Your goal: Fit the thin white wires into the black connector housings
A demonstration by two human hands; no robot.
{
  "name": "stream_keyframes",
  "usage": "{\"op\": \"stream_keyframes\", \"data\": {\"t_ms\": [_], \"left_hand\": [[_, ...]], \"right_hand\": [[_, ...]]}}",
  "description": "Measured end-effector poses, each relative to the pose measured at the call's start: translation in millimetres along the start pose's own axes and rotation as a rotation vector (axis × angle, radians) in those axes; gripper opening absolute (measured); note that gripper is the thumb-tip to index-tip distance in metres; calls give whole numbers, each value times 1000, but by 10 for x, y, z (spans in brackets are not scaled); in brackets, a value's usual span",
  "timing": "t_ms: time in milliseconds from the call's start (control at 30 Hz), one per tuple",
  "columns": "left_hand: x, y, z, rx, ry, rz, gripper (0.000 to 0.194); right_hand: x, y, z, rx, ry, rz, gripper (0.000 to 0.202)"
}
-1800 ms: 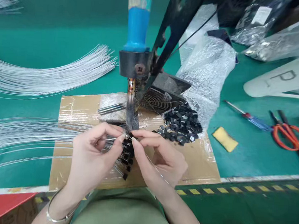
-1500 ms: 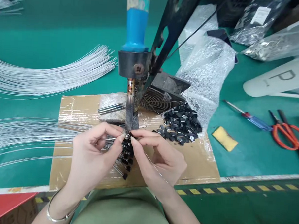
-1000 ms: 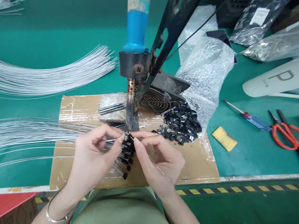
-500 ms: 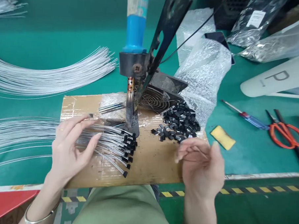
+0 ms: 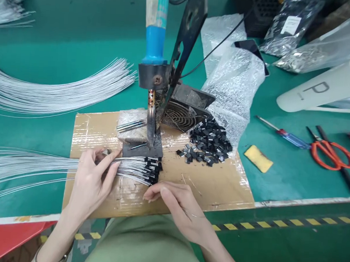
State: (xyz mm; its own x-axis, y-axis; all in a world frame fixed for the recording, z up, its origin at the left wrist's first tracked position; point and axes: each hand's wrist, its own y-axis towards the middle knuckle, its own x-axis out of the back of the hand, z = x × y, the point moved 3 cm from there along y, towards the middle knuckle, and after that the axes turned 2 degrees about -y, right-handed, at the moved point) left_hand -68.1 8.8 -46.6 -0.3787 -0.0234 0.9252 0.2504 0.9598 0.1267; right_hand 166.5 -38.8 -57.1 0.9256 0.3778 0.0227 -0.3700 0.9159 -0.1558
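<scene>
Wires (image 5: 131,169) bunched in left hand (image 5: 91,179), right hand (image 5: 181,209) beside black ends (image 5: 153,171)

A large letter P stood on the white tumbler (image 5: 324,86) at three o'clock; its smaller print was unreadable.

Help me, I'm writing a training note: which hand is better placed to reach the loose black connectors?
Right, I'd say: the right hand is nearer the loose black connectors, while the left hand is at the white wires.
</scene>
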Motion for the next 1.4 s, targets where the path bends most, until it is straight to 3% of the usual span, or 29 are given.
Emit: {"op": "stream_keyframes", "data": {"t_ms": [100, 267, 333, 433, 500, 633, 733, 900, 1167, 1300, 1400], "left_hand": [[68, 15, 11, 41, -112, -28, 35], [402, 286, 173, 122, -120, -142, 27], [522, 537, 289, 131, -61, -160, 31], [534, 1019, 517, 139, -21, -72, 36], [449, 1328, 677, 140, -21, -23, 37], [277, 1686, 901, 174, -44, -40, 18], [310, 1683, 918, 184, -120, -101, 24], [537, 1534, 834, 211, -278, -179, 34], [664, 1541, 837, 251, -608, -268, 18], [688, 1525, 784, 268, -654, -291, 13], [824, 1427, 680, 260, -630, -317, 12]], "right_hand": [[47, -54, -80, -49, 110, -85, 49], [432, -138, -181, 29, 167, -717, 44], [566, -127, -201, 98, 302, -843, 44], [669, -83, -212, 141, 411, -861, 45], [684, -70, -217, 133, 412, -851, 45], [669, -77, -227, 125, 377, -846, 46], [665, -79, -226, 128, 365, -842, 46], [668, -73, -227, 123, 341, -846, 47], [647, -79, -240, 109, 334, -848, 47], [640, -81, -228, 115, 307, -853, 47], [641, -88, -228, 122, 296, -854, 48]]}}
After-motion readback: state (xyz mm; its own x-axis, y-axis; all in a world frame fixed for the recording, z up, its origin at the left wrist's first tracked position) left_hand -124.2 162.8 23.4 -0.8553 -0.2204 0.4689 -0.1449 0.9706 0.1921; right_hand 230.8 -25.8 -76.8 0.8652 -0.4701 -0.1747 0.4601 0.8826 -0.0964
